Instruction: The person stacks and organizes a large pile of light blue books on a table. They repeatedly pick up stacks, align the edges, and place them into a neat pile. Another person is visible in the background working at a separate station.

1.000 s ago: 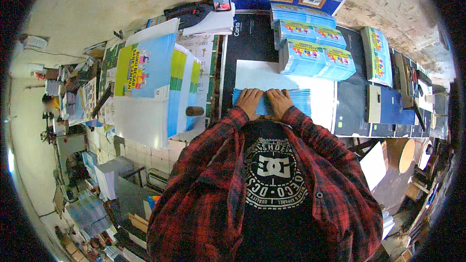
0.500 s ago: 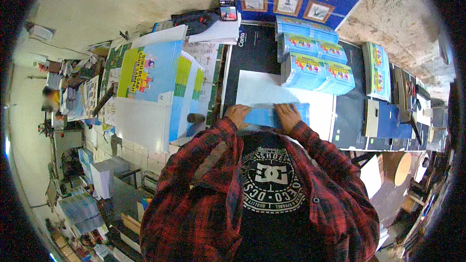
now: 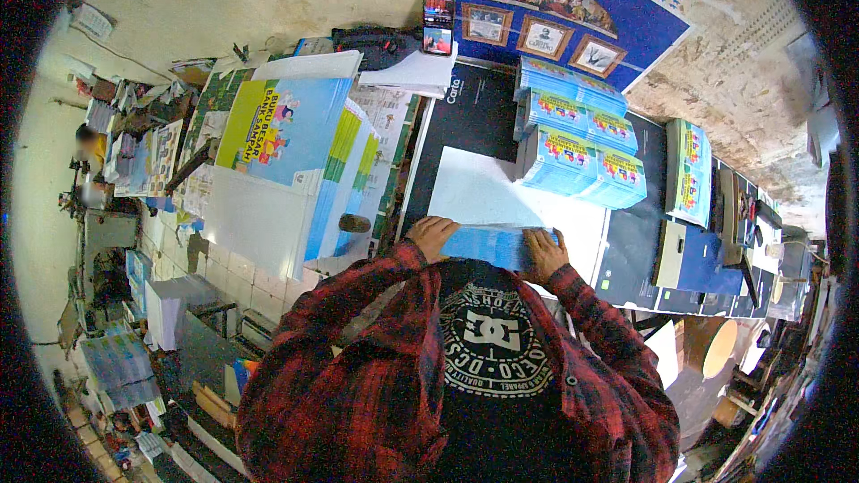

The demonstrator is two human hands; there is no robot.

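At the near edge of the table, a stack of blue booklets sits between my hands, over a large white sheet. My left hand grips the stack's left end, fingers over the edge. At the right end my right hand holds it, fingertips bent over the top; both thumbs are mostly hidden. Beyond my right hand stand several piles of blue-and-green booklets with cartoon covers. Another booklet pile lies farther right.
Large printed cover sheets fan out on the left, beside a dark cylindrical object. A phone leans against the back wall near a black bag. On the right lie a blue-and-cream folder and some tools.
The view has shifted and tilted slightly. My right hand now sits at the stack's right end, where blue showed past it before. Both hands remain on the booklets.
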